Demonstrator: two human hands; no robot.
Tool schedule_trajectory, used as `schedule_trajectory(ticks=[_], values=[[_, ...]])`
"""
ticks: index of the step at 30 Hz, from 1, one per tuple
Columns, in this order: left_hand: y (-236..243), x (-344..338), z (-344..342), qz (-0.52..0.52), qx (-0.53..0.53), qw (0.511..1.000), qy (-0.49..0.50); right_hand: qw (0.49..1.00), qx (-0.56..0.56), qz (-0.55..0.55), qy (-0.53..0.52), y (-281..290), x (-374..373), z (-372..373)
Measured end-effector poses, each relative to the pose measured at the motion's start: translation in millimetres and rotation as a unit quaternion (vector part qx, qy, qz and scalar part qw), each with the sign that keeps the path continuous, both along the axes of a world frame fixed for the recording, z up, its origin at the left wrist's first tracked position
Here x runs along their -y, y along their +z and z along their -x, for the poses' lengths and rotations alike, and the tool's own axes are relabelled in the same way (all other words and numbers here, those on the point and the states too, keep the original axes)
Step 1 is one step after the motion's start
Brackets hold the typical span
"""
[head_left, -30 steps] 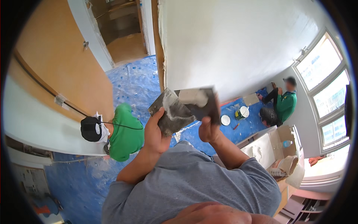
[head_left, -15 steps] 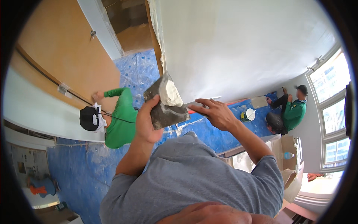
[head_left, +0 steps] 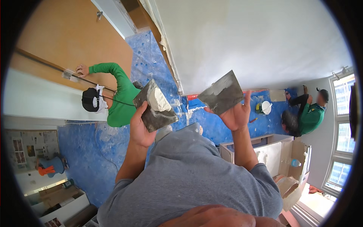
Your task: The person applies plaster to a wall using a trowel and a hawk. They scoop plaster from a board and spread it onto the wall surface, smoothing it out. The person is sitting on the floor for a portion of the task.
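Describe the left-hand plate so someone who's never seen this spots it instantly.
Start at the blue floor sheeting spreading across the scene. In front of it, just right of the green-shirted co-worker, the person's left hand grips a dark four-cornered plate. Unlike the similar flat plate in the right hand, it carries a thick mound of white paste.

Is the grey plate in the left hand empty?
No, loaded: a thick white lump sits on the grey plate in the left hand.

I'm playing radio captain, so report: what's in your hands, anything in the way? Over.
Left hand: plate, white paste heaped on it. Right hand: second plate, just a light smear. Worker in green nearby, left side.
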State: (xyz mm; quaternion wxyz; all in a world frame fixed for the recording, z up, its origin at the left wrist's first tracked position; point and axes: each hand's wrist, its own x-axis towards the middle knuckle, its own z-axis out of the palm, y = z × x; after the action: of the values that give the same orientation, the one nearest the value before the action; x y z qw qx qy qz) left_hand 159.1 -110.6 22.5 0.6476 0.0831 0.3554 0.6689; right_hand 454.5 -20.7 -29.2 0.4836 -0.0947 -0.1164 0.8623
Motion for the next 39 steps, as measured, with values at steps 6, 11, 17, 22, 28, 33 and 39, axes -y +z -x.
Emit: schedule_trajectory(ticks=[6, 11, 17, 22, 28, 33, 39], values=[[-4.8, -19.5, 17.4, -0.016, -0.102, 0.995, -0.007, 0.955, 0.241, -0.167, -0.033, 28.0, 1.1, 22.2], [14.7, -34.9, 50.9, -0.054, -0.137, 0.987, -0.062, 0.611, 0.561, -0.551, -0.090, 94.9, -2.3, 64.1], [15.6, -39.9, 77.6, -0.075, -0.151, 0.983, -0.076, 0.358, 0.669, -0.650, -0.046, 139.9, 12.3, 118.3], [8.4, -43.1, 92.5, -0.099, -0.192, 0.973, -0.087, 0.313, 0.680, -0.663, -0.030, 144.4, 15.5, 142.7], [11.2, -44.2, 96.2, -0.105, -0.202, 0.969, -0.096, 0.324, 0.682, -0.656, 0.016, 134.8, 12.2, 150.5], [-2.1, -45.6, 98.0, -0.096, -0.224, 0.964, -0.107, 0.326, 0.685, -0.649, 0.059, 132.2, 6.3, 149.4], [-10.4, -55.5, 116.5, -0.046, -0.225, 0.972, 0.058, 0.673, 0.519, -0.492, 0.187, 82.1, -26.6, 103.2]])
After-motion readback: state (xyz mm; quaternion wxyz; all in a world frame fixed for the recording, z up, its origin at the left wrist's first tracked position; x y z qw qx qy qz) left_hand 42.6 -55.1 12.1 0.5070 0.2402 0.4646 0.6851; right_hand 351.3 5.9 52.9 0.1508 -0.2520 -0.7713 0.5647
